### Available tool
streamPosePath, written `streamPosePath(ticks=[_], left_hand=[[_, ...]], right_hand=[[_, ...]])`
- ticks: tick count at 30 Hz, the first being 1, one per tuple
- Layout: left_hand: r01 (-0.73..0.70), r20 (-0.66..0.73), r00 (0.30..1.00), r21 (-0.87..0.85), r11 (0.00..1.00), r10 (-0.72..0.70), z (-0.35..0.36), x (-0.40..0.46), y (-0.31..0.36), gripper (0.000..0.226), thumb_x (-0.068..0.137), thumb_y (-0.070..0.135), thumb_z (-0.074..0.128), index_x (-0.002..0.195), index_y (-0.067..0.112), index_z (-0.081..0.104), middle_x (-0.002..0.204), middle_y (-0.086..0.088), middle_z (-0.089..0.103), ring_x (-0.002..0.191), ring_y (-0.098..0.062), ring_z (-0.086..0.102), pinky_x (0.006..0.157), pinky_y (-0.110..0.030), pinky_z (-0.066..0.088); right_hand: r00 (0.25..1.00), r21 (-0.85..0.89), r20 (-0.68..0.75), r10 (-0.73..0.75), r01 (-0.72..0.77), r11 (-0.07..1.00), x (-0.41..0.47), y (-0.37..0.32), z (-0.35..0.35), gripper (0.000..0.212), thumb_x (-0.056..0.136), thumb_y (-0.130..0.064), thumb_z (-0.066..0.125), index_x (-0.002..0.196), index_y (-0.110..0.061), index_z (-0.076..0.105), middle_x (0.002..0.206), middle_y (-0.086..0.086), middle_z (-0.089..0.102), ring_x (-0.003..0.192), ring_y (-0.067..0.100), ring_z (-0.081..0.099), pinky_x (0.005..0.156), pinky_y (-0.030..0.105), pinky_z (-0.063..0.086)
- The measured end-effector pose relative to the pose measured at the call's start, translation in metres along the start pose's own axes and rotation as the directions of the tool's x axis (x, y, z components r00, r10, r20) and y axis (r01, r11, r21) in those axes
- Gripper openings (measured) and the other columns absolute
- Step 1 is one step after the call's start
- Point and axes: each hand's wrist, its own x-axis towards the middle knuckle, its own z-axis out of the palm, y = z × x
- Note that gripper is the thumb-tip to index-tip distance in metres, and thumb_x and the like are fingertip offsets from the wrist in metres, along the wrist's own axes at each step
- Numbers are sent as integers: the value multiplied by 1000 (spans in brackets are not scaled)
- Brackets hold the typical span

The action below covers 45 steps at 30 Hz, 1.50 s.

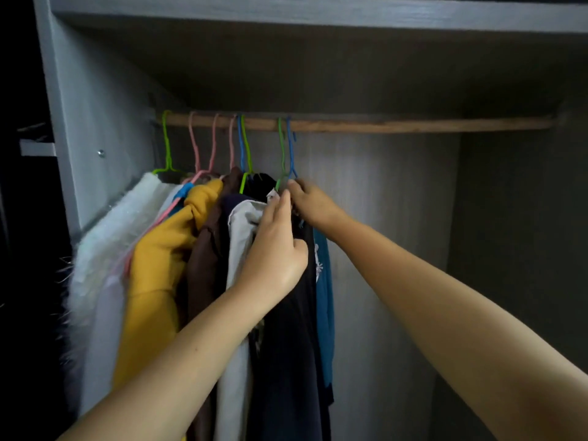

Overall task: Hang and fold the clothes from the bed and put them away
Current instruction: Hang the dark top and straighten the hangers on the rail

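Clothes hang in a row from the wooden rail (350, 125), which runs from 9 to 3 o'clock across the wardrobe (95, 100). Every garment has its long axis straight down toward 6 o'clock, with hanger hooks pointing up at 12.

My left hand (273, 246) lies against the dark garment (286, 329) near its top, fingers stretched up toward 12 o'clock and pressing the cloth, thumb on the 3 o'clock side; it is flat on the fabric and not clenched. Below the hand the dark garment falls away toward 6.

My right hand (313, 202) sits just at 1 o'clock of the left one, fingertips curled and pinching at the base of the blue hanger (291, 148), where its neck meets the collar. The green hanger (281, 148) hooks over the rail right beside it at 9 o'clock. The teal garment (324, 313) hangs under my right wrist, at 3 o'clock of the dark one.

At 9 o'clock of my left hand the row is crowded: a beige garment (238, 281) touching my fingers, then a brown one (203, 265), a yellow one (156, 265) and a white fluffy one (101, 249) against the side wall. A shelf (318, 14) spans overhead at 12.
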Motion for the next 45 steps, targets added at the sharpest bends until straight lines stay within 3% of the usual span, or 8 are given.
streamPosePath(ticks=[3,6,12,18,25,31,34,45], left_hand=[[-333,-201,895,289,898,397,12,-21,7,67,79,-8,49,143,9,39,152,-16,32,139,-33,32,112,-48,31],[-443,-206,826,341,829,525,39,-37,20,53,80,2,38,130,5,54,141,-19,47,133,-33,42,112,-54,29],[-483,136,875,187,856,464,126,-81,34,53,86,3,56,138,11,48,143,-14,45,134,-30,40,113,-53,27],[-578,448,730,2,816,516,226,-167,74,53,88,9,51,140,16,45,141,-4,45,132,-22,39,113,-43,25],[-680,636,397,-280,677,662,326,-300,174,55,88,16,47,142,22,40,140,4,44,130,-15,39,112,-28,23],[-705,724,127,-415,575,678,389,-402,267,55,92,19,44,146,21,33,140,3,43,130,-16,39,108,-28,27],[-689,761,46,-445,573,647,412,-447,320,55,92,20,44,146,20,31,138,-2,43,128,-20,40,104,-31,33],[-376,788,-183,-609,699,588,468,-579,431,47,94,15,44,140,21,38,130,-2,48,118,-19,48,95,-38,44]], right_hand=[[992,15,-120,-48,50,999,-40,26,-15,44,103,-32,37,141,-11,38,135,8,53,120,19,51,91,22,36],[979,-116,-191,-72,51,992,-94,59,-33,43,102,-28,39,144,-17,36,141,3,48,129,15,45,95,20,33],[963,-494,-255,85,-205,845,-221,142,-73,45,100,-29,40,144,-19,35,143,3,45,131,21,41,109,44,33],[851,-558,-348,393,-525,642,-381,210,-115,43,98,-27,41,141,-22,38,138,3,46,126,26,44,103,39,36],[459,-385,-457,762,-874,296,-617,242,-193,43,99,-27,40,141,-21,37,143,7,40,126,28,44,95,38,45],[125,-223,-479,869,-975,17,-781,231,-245,42,101,-26,33,143,-19,33,143,7,36,114,26,50,79,32,47],[-10,-164,-465,885,-982,-97,-844,220,-266,45,101,-26,33,145,-18,30,144,9,35,120,27,47,87,36,50],[-276,23,-461,843,-954,-300,-994,203,-306,44,100,-26,34,144,-19,32,141,8,37,121,27,47,90,34,46]])
